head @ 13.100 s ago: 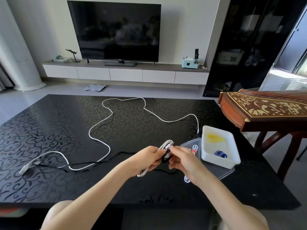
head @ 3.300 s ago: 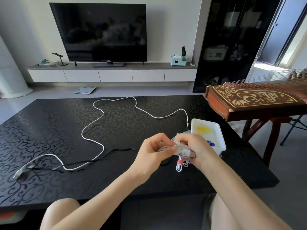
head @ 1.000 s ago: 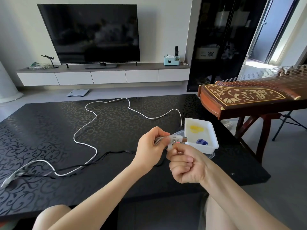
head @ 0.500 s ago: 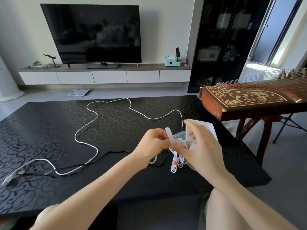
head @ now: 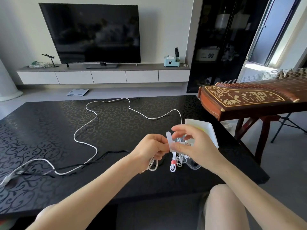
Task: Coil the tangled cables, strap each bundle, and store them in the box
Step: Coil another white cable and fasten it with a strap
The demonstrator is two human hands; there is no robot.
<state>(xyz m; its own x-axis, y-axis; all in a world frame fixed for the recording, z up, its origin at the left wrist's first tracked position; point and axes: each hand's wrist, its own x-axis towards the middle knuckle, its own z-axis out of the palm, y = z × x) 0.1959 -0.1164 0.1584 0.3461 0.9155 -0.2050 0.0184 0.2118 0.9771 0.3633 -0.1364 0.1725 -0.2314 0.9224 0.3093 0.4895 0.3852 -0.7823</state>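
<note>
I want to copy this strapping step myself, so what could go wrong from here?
1. The white strap sticks up unfastened between the left hand and right hand. If either grip eases, the coiled white cable may spring apart.
2. Its loops hang near the black cable and may snag it.
3. The white box sits near the table edge behind the right hand, so a bump may shift it.

White coil [head: 175, 161]: small, loops hanging, red band near the bottom; held over the table [head: 49, 130] by left hand [head: 150, 151] and right hand [head: 194, 146]. White strap [head: 169, 140]: pinched at the coil's top, free end upright. Long white cable [head: 85, 136]: loose, snaking across the table. Black cable [head: 106, 154]: slack, crossing it. White box [head: 211, 132]: open, near the table's right edge.
</note>
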